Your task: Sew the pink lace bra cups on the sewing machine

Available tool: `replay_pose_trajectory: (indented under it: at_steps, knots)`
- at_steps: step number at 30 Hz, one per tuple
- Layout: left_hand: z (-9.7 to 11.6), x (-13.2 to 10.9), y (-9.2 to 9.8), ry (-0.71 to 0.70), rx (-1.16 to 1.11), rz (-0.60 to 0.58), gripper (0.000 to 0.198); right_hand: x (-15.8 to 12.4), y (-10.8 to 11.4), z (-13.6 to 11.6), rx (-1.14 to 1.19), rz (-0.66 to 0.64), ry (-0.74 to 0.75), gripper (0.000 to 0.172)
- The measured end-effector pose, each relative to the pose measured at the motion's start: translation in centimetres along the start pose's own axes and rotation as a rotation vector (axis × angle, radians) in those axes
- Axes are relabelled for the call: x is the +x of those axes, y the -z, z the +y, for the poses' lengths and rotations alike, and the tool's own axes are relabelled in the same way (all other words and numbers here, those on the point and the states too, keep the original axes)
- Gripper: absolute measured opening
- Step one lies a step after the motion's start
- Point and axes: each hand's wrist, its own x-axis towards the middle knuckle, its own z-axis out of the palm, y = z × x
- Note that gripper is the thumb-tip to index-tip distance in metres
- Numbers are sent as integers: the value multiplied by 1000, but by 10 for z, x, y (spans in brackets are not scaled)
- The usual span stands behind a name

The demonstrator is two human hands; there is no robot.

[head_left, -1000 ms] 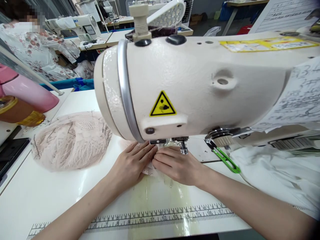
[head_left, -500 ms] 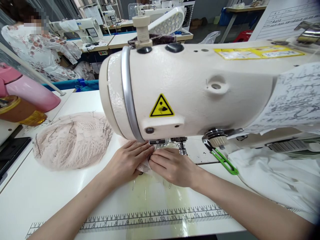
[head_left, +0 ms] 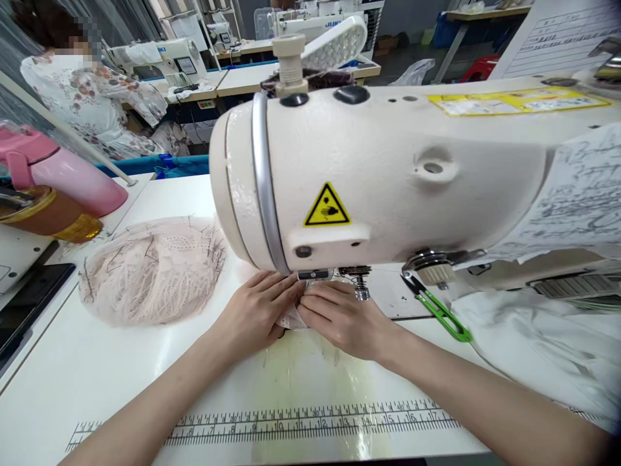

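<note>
Below the needle end of a cream sewing machine (head_left: 388,168), both hands meet at a small piece of pale pink fabric (head_left: 292,319), mostly covered by my fingers. My left hand (head_left: 257,309) lies on its left side, fingers stretched out flat toward the presser foot, thumb partly hidden. On the right, my right hand (head_left: 342,317) has its fingers bent and closed on the fabric's edge. The machine head hides the needle and some fingertips. Left of my hands rests a heap of pale pink lace pieces (head_left: 155,272) with dark thread ends.
Green thread snips (head_left: 444,314) and white cloth (head_left: 543,336) lie at right. A printed ruler (head_left: 301,424) runs along the table's front. At left are a pink bottle (head_left: 72,171), an amber jar (head_left: 58,213) and a phone (head_left: 36,310). A person (head_left: 92,97) sits beyond.
The whole view has shifted slightly, so everything sits a little further right. Both hands keep nearly the same place at the presser foot, with the pink fabric still between them.
</note>
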Motion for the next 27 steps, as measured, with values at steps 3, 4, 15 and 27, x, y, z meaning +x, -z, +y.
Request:
replay_pose_trajectory:
  at_steps: [3,4,15,27]
  knots:
    - [1,1,0,5,18,2,51,0,1,2,3,9,3,23]
    - [1,1,0,8,22,0,49,0,2,3,-1,11,6,23]
    - [6,4,2,28,80,26,45,-1,8,5,-88,-21,-26,27]
    - [8,5,1,53,136,40,44,-2,14,4,-157,-54,-166,30]
